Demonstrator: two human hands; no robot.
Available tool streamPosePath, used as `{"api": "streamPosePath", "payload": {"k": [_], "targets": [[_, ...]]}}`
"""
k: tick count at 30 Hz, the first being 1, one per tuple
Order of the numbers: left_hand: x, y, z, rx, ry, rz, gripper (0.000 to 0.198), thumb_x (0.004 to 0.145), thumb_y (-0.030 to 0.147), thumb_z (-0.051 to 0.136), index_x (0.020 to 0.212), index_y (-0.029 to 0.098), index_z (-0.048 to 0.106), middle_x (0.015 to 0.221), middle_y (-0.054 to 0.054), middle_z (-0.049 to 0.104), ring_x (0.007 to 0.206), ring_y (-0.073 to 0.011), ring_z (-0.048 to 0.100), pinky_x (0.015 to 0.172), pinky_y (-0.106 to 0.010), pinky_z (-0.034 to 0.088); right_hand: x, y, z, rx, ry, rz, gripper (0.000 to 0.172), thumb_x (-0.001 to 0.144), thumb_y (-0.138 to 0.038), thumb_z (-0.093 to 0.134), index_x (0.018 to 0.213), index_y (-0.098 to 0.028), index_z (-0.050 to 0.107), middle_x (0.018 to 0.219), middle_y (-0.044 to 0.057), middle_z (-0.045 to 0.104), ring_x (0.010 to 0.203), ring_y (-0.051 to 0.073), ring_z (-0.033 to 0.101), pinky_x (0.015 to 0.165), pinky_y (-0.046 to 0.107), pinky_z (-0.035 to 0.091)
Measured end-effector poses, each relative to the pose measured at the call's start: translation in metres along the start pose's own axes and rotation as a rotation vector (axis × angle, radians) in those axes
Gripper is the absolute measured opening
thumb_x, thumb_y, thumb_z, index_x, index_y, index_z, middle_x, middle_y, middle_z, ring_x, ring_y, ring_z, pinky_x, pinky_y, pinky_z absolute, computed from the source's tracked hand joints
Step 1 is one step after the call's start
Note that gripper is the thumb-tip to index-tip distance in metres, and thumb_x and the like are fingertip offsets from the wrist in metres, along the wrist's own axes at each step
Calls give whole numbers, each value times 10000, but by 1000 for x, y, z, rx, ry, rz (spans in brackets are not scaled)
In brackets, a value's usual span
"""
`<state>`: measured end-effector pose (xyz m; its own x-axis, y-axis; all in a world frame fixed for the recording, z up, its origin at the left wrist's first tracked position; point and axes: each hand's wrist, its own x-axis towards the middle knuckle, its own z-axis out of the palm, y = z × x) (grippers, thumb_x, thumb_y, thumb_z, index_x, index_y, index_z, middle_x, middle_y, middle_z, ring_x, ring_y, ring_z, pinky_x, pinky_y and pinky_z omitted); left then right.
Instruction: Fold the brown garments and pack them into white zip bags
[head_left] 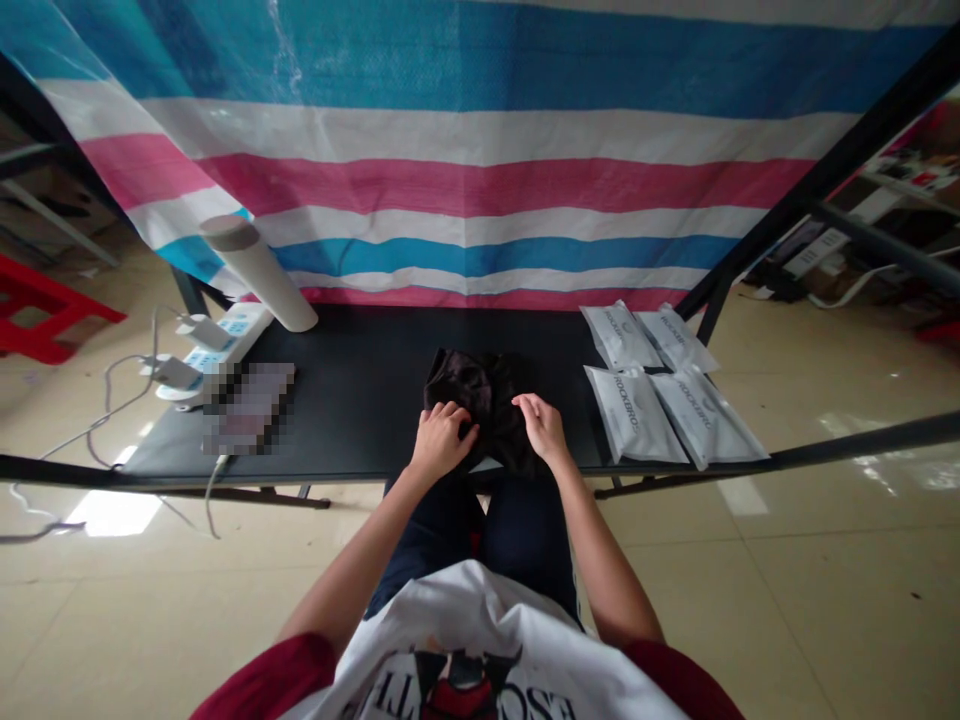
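The left hand and right hand work black cloth at the table's near edge; whether either pinches, I cannot tell. Even tension should limit creases.

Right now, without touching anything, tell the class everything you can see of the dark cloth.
The cloth is blackish-brown and looks soft, with a slight sheen. It lies crumpled in uneven folds on the black table, around the middle of its length and reaching to its near edge. The left hand rests on its left part; the right hand is at its right side, its grip unclear. No print or fastening can be made out.
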<state>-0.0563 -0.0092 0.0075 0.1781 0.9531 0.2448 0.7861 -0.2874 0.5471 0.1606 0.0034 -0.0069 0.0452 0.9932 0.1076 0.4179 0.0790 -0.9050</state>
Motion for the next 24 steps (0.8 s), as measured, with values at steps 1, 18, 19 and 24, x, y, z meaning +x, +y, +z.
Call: {"api": "streamPosePath", "payload": {"k": [1, 18, 19, 24], "targets": [[0, -7, -1, -24, 94, -82, 199, 865, 405, 543, 800, 219, 577, 824, -41, 620, 847, -226, 591, 779, -360, 444, -1, 0, 0, -81, -4, -27, 381, 918, -518, 443, 988, -220, 669, 1024, 83, 735, 979, 230, 680, 870, 331, 506], [-10, -77, -40, 144, 175, -109, 404, 872, 504, 540, 1145, 209, 586, 1190, -119, 598, 1131, -300, 536, 960, -451, 445, -10, 23, -14, -317, 28, -233, 212, 871, -368, 592, 964, -208, 697, 1146, 112, 709, 1228, 264, 580, 1040, 430, 455], [-10, -79, -38, 191, 107, -95, 522, 835, 557, 576, 1222, 207, 562, 1281, -136, 568, 1205, -327, 504, 998, -478, 426, -10, 25, -17, -315, 23, -234, 197, 864, -361, 601, 949, -210, 696, 1153, 108, 707, 1242, 264, 571, 1044, 432, 453], [-12, -94, -37, 329, -45, -79, 984, 679, 753, 636, 1443, 177, 407, 1533, -180, 362, 1428, -398, 289, 1129, -534, 305, -13, 36, -33, -345, 8, -242, 379, 775, -314, 672, 1137, -205, 670, 1236, 85, 678, 1337, 270, 484, 1088, 443, 428]]}}
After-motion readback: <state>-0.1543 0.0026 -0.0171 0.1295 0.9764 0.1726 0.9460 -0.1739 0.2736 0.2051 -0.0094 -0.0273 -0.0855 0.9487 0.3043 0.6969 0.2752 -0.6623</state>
